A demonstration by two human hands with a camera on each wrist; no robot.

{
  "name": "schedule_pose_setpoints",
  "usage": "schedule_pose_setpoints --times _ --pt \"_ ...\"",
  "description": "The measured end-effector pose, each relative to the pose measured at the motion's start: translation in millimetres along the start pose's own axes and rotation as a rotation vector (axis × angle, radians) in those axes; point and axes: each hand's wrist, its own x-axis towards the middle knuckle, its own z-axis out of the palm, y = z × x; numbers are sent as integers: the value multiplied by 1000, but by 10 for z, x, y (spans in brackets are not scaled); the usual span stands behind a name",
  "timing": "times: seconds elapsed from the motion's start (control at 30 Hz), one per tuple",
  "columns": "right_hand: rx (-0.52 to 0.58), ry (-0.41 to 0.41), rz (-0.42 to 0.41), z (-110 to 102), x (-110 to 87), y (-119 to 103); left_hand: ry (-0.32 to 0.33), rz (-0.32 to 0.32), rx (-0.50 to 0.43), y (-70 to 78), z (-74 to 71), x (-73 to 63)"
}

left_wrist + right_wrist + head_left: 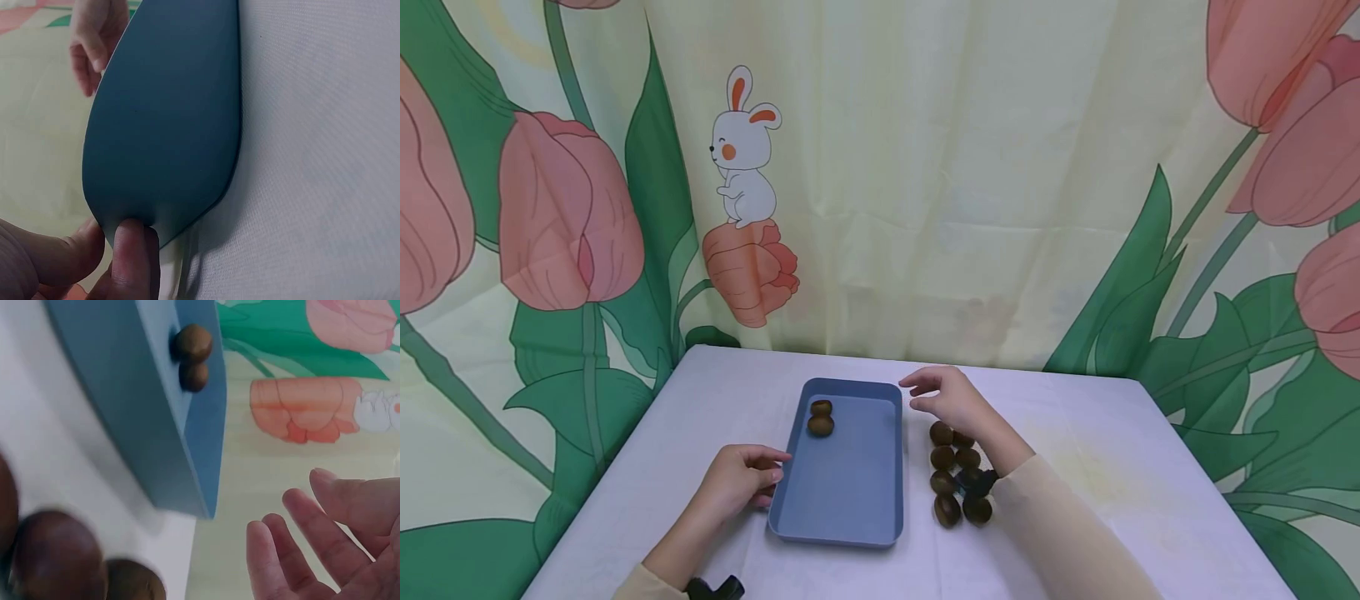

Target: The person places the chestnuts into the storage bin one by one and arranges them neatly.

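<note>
A blue-grey tray [857,500] lies on the table, with two brown, egg-shaped fruits [821,426] like small kiwis near its far left corner. My left hand [741,479] is at the tray's left side, a straight finger touching the outer wall and the thumb by the rim. Just right of the tray's far right corner, my right hand [951,396] hovers, its fingers loosely spread and nothing between them. Several more of these fruits [943,457] stand in two columns below it, partly hidden by the wrist. The right wrist view shows the parted fingers [290,550].
A white cloth covers the table [1075,500]. Behind it hangs a curtain [985,208] printed with tulips and a rabbit. Dark straps sit on both wrists, the left one [718,588] near the bottom edge of the head view.
</note>
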Motion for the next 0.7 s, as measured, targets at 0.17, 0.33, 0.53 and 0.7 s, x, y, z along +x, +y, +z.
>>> schedule_pose_setpoints --times 0.17,0.33,0.53,0.7 --pt "-52 13 46 -135 -121 131 3 -1 0 -8 3 4" --pt "-60 17 86 -234 -220 271 4 4 -5 -14 0 5" --pt "-85 24 115 -295 -315 437 6 12 -7 -20 -1 9" --pt "-88 28 133 -328 -397 580 3 4 -9 -39 1 27"
